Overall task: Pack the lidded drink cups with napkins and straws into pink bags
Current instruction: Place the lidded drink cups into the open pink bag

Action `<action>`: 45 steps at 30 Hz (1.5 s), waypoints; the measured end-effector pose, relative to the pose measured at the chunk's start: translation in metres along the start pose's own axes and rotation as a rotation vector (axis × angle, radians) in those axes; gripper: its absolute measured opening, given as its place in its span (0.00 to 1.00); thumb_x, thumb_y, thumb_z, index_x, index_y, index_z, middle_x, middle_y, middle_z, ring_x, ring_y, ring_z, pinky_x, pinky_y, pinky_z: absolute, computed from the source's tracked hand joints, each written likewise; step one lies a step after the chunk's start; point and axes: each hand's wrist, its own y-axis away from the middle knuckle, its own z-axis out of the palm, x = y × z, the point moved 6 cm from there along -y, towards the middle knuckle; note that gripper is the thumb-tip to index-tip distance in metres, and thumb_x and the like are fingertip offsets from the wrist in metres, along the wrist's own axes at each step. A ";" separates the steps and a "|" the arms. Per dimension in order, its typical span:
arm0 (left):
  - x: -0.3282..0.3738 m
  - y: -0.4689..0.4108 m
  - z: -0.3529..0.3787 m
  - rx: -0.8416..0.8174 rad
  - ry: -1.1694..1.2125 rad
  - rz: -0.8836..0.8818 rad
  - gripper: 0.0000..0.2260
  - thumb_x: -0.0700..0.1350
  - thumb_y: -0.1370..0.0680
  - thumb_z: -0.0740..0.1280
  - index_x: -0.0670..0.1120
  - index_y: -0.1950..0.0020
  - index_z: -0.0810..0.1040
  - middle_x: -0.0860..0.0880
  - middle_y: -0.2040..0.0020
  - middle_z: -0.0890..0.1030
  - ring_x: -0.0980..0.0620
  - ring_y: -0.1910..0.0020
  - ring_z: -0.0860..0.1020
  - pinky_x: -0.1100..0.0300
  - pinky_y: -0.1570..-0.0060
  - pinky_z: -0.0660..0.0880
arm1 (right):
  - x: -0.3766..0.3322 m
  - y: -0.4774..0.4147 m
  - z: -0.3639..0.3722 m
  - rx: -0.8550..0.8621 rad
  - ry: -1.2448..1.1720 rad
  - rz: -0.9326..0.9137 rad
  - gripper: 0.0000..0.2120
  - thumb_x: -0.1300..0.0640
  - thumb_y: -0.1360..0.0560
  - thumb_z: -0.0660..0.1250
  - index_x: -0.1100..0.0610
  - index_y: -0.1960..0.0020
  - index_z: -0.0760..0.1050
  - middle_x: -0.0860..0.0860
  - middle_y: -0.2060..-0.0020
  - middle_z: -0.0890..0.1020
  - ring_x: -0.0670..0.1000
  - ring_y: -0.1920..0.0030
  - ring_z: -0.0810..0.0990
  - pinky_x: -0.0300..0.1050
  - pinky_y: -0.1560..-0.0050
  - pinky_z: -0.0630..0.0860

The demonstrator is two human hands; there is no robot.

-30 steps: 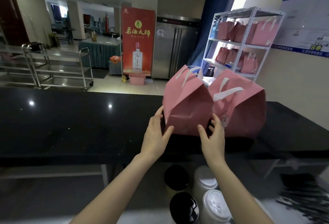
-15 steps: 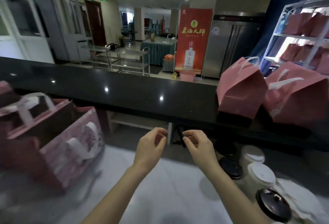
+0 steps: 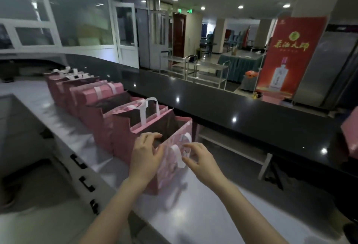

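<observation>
Several open pink bags (image 3: 100,100) with white handles stand in a row on the steel worktop (image 3: 197,216). The nearest pink bag (image 3: 170,176) has a patterned side and gapes open at the top. My left hand (image 3: 147,152) curls over its near rim, thumb against the side. My right hand (image 3: 199,158) hovers at the bag's white handle (image 3: 177,154), fingers apart and at most grazing it. No cups, napkins or straws are in view.
A raised black counter (image 3: 251,115) runs behind the bags. The corner of another pink bag (image 3: 350,137) sits on it at the far right. Beyond are a steel trolley (image 3: 203,69) and a red banner (image 3: 290,53).
My view has swung left from the two packed bags on the black counter to the row of open bags. Both hands have come from mid-air onto the nearest open bag.
</observation>
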 end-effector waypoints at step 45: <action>0.214 0.150 0.194 -0.308 0.274 0.121 0.21 0.59 0.24 0.57 0.59 0.31 0.64 0.52 0.43 0.79 0.56 0.54 0.73 0.63 0.62 0.69 | 0.147 0.256 -0.230 0.299 0.404 0.016 0.19 0.44 0.23 0.62 0.51 0.36 0.74 0.44 0.38 0.75 0.42 0.36 0.70 0.36 0.33 0.63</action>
